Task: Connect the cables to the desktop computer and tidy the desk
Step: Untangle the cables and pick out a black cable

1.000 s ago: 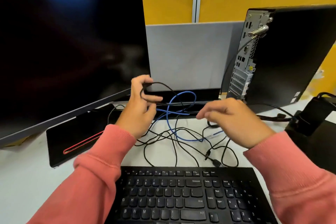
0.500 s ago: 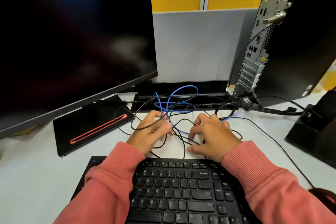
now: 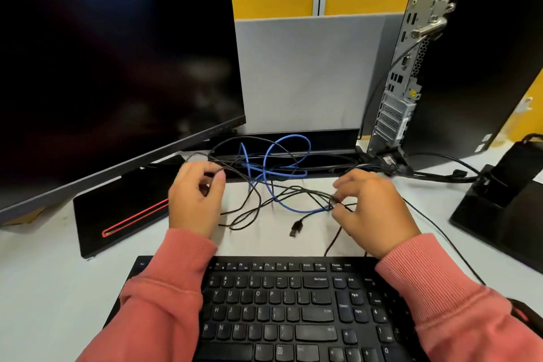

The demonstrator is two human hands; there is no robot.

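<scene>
A tangle of thin black cables (image 3: 252, 209) and a blue network cable (image 3: 293, 209) lies on the white desk between the keyboard and the monitor. My left hand (image 3: 194, 200) pinches a black cable strand near the monitor base. My right hand (image 3: 373, 209) pinches black strands where they cross the blue cable. A loose USB plug (image 3: 296, 228) lies on the desk between my hands. The desktop computer (image 3: 458, 73) stands upright at the right, its rear ports (image 3: 396, 79) facing me, with one dark cable running down from its upper back.
A large dark monitor (image 3: 111, 67) fills the left, its base (image 3: 123, 209) with a red stripe on the desk. A black keyboard (image 3: 279, 308) sits under my wrists. A black stand (image 3: 505, 209) is at the right edge, with thicker cables (image 3: 440, 173) beside the tower.
My hands moved apart and lifted off the pile, each now pinching black strands. The tangle spread out and a USB plug came into view between them.
</scene>
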